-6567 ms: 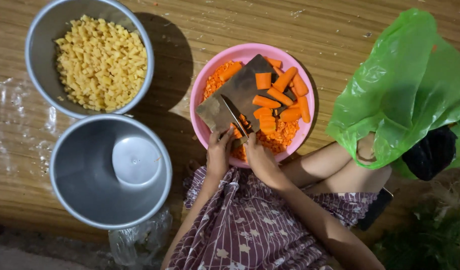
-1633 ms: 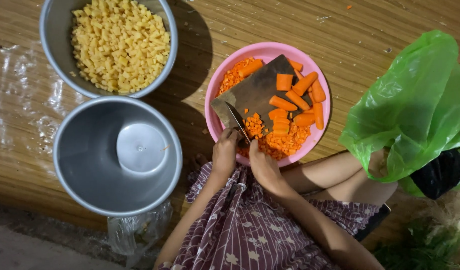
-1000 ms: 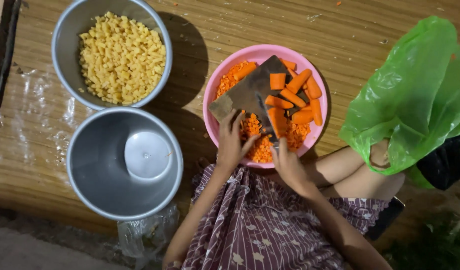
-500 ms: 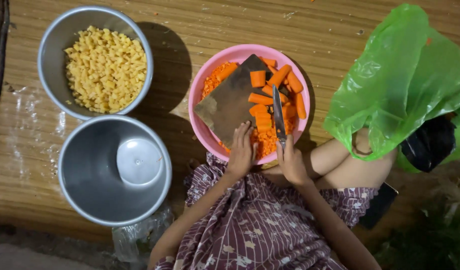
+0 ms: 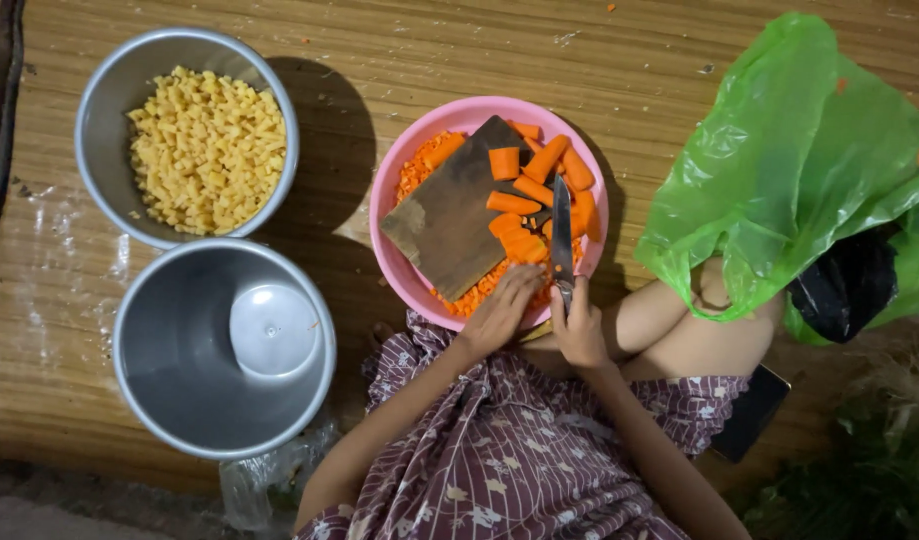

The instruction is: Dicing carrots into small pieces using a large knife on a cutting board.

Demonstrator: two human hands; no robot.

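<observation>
A pink bowl (image 5: pixel 389 185) holds diced carrot, a dark wooden cutting board (image 5: pixel 449 220) and several orange carrot sticks (image 5: pixel 524 190). My right hand (image 5: pixel 579 330) grips the handle of a knife (image 5: pixel 561 235), whose blade points away over the carrot sticks at the bowl's right side. My left hand (image 5: pixel 501 312) rests at the bowl's near rim, fingers on the diced carrot by the board's near edge; whether it holds any pieces is unclear.
A steel bowl of yellow diced pieces (image 5: pixel 204 145) stands at far left. Below it sits an empty steel bowl (image 5: pixel 219 350). A green plastic bag (image 5: pixel 799 160) lies right, over my knee. The floor is a woven mat (image 5: pixel 659 50).
The knife moved from the bowl's near left side over to the right, blade now pointing away. My left hand shifted right along the near rim. The camera view wobbled.
</observation>
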